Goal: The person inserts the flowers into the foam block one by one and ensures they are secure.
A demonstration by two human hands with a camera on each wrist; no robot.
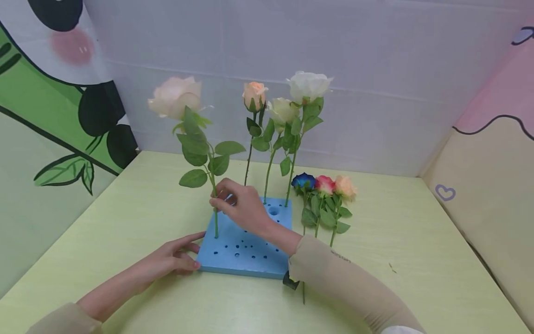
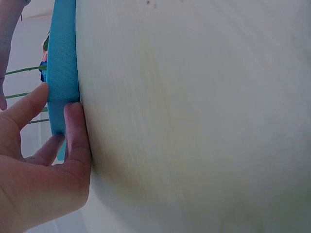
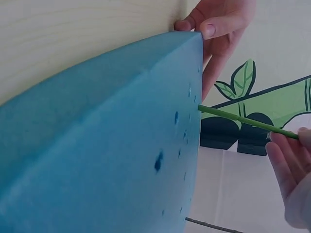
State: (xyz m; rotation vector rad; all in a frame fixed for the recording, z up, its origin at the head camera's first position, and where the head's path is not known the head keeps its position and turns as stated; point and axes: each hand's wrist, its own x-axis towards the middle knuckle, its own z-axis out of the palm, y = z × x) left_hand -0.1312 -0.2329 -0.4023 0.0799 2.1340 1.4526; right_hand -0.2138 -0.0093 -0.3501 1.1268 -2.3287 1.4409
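A pale pink rose (image 1: 176,98) stands upright at the left of a blue foam block (image 1: 246,269), the foot of its stem in a hole. My right hand (image 1: 246,206) pinches its green stem (image 3: 243,119) between thumb and fingers, partway above the block. With thumb and fingers at the near left corner, my left hand (image 2: 48,165) holds the block against the table. Toward the back of the block rise a peach rose (image 1: 254,95), a cream rose (image 1: 282,111) and a white rose (image 1: 309,86). Several small holes mark its top.
On the table (image 1: 396,222) right of the block lie a blue rose (image 1: 304,181), a red rose (image 1: 325,184) and another peach rose (image 1: 345,186), their stems partly under my right sleeve (image 1: 346,278). A small black object (image 1: 290,281) sits by the block's near right corner.
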